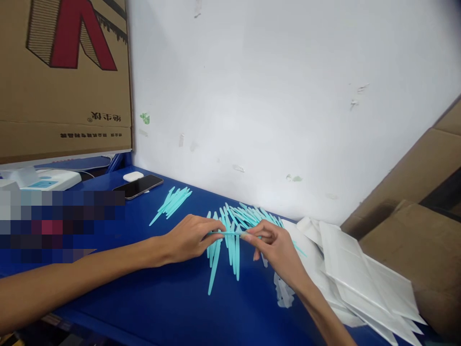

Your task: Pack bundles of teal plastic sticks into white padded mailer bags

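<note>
Between my two hands a thin turquoise plastic stick (230,233) is stretched level above the blue table. My left hand (192,238) pinches its left end between thumb and fingers. At the other end, my right hand (272,240) grips it the same way, with the remaining fingers curled. Below and behind lie several loose turquoise sticks (215,271), some pointing toward me. A denser heap of the same sticks (248,215) rests against the wall. Another small bundle (175,202) lies farther left. Small translucent strips (284,290) sit beneath my right wrist.
White padded envelopes (360,264) are stacked at the right, beside cardboard boxes (418,250). A phone (139,186), a white earphone case (133,176) and a white device (61,179) lie at the back left. A large carton (65,96) stands above them. The white wall (252,105) borders the blue table (162,302).
</note>
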The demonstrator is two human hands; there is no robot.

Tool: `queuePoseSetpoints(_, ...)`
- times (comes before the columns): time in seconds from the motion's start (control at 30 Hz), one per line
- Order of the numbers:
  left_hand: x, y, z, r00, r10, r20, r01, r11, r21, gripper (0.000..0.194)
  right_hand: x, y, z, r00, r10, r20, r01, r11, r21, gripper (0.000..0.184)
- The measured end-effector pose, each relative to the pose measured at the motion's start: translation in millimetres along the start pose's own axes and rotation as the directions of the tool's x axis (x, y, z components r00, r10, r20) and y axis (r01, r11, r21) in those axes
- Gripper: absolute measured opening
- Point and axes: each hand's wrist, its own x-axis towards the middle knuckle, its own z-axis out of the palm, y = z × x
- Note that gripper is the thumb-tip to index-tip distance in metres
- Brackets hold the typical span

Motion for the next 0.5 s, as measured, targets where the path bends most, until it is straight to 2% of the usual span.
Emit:
queuePoseSetpoints(0.07,0.3,2.7,1.6,0.999,-0.014,0.038,0.01,0.996,0.093,0.023,0.0,0.0,0.7,1.0,-0.022,0.003,0.023,0.996,-0.089,0.029)
queuePoseSetpoints(0.17,3.1,4.1,-1.0,0.996,-0.086,0.012,0.081,0.966,0.248,0.02,-0.3,3.3,-2.0,0.997,-0.067,-0.03,0.054,0.949,-0.31,0.032)
queuePoseSetpoints(0.27,7.1,-1.5,-9.8,0.974,-0.225,-0.014,0.211,0.887,0.411,0.019,0.1,7.9,-9.2,0.987,-0.14,-0.078,0.066,0.797,-0.6,0.032)
queuePoseSetpoints(0.33,8.3,-7.8,-15.3,0.945,-0.326,-0.005,0.283,0.813,0.508,0.022,0.9,9.8,-14.8,0.985,-0.148,-0.084,0.04,0.677,-0.735,0.039)
queuePoseSetpoints(0.4,7.6,-13.0,-17.4,0.918,-0.397,0.013,0.322,0.763,0.56,0.025,1.8,10.9,-19.6,0.99,-0.121,-0.076,0.007,0.574,-0.819,0.051)
queuePoseSetpoints(0.5,5.5,-14.8,-15.2,0.901,-0.429,0.065,0.325,0.766,0.554,0.034,2.4,12.7,-23.7,0.998,-0.049,-0.027,-0.002,0.452,-0.892,0.056)
